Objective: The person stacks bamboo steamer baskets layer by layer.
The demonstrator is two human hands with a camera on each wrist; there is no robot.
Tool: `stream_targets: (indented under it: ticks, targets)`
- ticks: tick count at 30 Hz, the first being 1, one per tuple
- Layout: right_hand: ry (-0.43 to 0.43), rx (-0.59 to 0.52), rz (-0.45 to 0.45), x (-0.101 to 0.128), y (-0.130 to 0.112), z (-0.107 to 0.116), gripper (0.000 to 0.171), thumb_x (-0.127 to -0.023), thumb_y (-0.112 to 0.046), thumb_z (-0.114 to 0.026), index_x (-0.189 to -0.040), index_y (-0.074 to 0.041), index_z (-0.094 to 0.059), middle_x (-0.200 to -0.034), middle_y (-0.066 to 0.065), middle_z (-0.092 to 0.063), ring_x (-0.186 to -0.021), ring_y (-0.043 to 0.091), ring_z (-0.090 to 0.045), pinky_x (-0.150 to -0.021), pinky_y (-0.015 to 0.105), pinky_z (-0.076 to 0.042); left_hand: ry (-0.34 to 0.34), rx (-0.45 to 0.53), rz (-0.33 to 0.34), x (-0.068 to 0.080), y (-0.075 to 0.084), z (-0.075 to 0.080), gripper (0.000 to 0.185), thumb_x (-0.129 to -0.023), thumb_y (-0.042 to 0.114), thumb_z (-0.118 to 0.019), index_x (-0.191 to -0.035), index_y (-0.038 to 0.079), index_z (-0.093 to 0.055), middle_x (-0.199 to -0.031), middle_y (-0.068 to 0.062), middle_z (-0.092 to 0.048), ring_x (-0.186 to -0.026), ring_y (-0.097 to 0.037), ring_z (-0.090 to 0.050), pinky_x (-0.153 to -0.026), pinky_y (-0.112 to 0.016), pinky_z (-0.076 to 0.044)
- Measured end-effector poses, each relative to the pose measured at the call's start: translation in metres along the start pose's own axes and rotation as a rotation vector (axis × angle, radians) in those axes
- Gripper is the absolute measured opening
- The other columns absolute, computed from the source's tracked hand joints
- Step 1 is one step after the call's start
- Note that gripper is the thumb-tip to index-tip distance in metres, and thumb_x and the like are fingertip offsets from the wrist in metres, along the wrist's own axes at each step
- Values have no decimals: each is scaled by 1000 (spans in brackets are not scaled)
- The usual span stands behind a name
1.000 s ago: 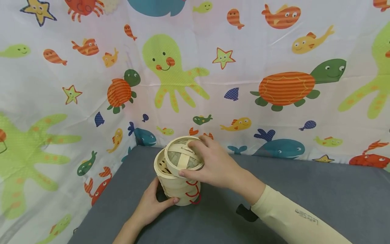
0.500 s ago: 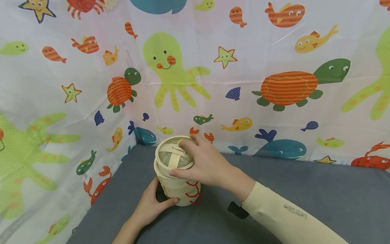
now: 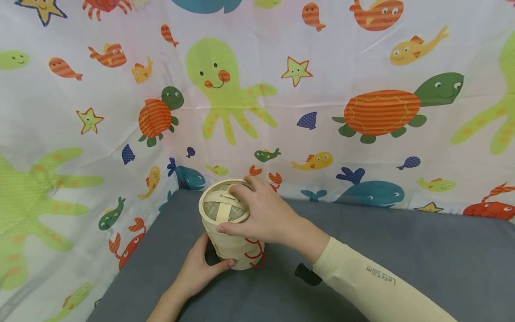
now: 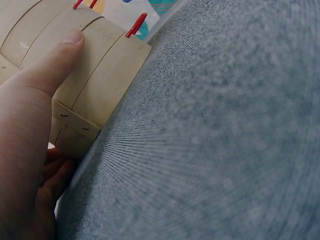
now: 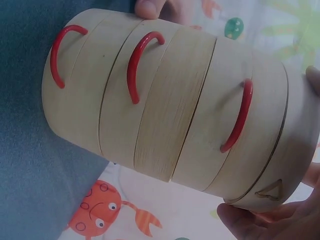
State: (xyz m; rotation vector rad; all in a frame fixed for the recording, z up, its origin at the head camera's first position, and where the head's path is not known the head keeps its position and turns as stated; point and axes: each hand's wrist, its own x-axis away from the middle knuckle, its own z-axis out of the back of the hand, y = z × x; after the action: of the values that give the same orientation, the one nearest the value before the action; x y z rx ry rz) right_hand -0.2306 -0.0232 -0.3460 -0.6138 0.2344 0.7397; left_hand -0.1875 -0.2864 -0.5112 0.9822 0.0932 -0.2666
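Note:
A stacked bamboo steamer [image 3: 231, 243] stands upright on the dark grey surface, with red loop handles [image 5: 135, 67] down one side. Its woven bamboo lid [image 3: 223, 211] sits on top. My right hand [image 3: 267, 217] grips that lid by its rim, thumb in front and fingers at the back. Low on the steamer's left side, my left hand [image 3: 197, 270] holds the wall, thumb across the front. In the left wrist view, the left thumb [image 4: 55, 65] lies on the bamboo wall [image 4: 112, 75]. The steamer's inside is hidden beneath the lid.
A white curtain [image 3: 277, 129] printed with sea animals hangs behind and to the left. The grey surface [image 3: 394, 241] extends to the right. A small black object [image 3: 307, 274] shows beside the right sleeve [image 3: 362, 277].
The right hand has moved the lid left, from tilted and off to one side, exposing the inside, to seated over the top tier. The left hand has kept its hold.

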Motion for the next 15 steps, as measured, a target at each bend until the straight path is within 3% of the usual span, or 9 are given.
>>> stream_targets:
  ticks: [15]
  targets:
    - [4,21,-14,3,-5,-1,79,-84,-76,-81,-141,-24,-65,-137,6,-55,-121,24,-54,-90,44,-55,-13,-6,-6,0,-1,-1,93,-90,41,-94,-164,33,-39,-152,5,-58,-135,-17,-60,-110,-56,-49]
